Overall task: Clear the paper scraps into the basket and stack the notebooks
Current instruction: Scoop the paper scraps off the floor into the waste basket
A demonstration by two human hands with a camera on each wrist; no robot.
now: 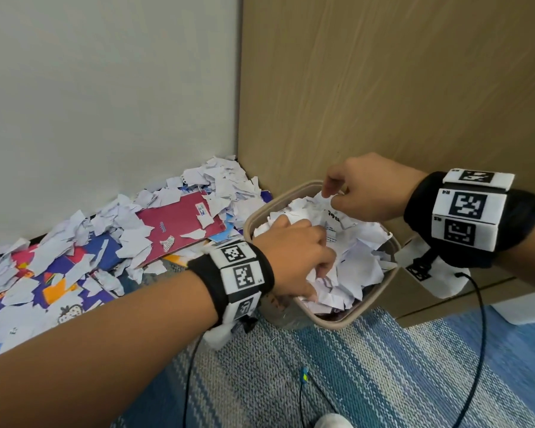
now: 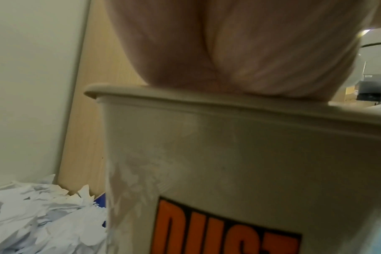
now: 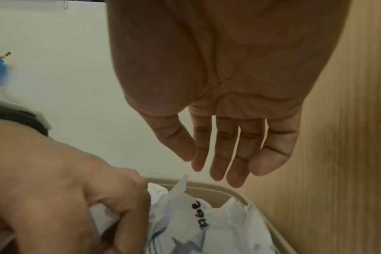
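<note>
A beige basket (image 1: pixel 346 319) stands on the floor in the corner, heaped with white paper scraps (image 1: pixel 359 242). My left hand (image 1: pixel 318 267) is down inside it, fingers curled into the scraps (image 3: pixel 185 223). The heel of that hand (image 2: pixel 228 60) lies on the basket rim (image 2: pixel 207 101). My right hand (image 3: pixel 218 165) hovers over the far side of the basket (image 3: pixel 235 190), fingers straight and holding nothing. More loose scraps (image 1: pixel 130 233) cover a red notebook (image 1: pixel 179 223) and blue notebooks (image 1: pixel 102 251) along the wall to the left.
A wooden panel (image 1: pixel 383 88) rises right behind the basket and a white wall (image 1: pixel 105 88) behind the notebooks. Striped blue-grey carpet (image 1: pixel 352 366) lies in front, crossed by black cables (image 1: pixel 479 319). The basket wall bears an orange label (image 2: pixel 224 228).
</note>
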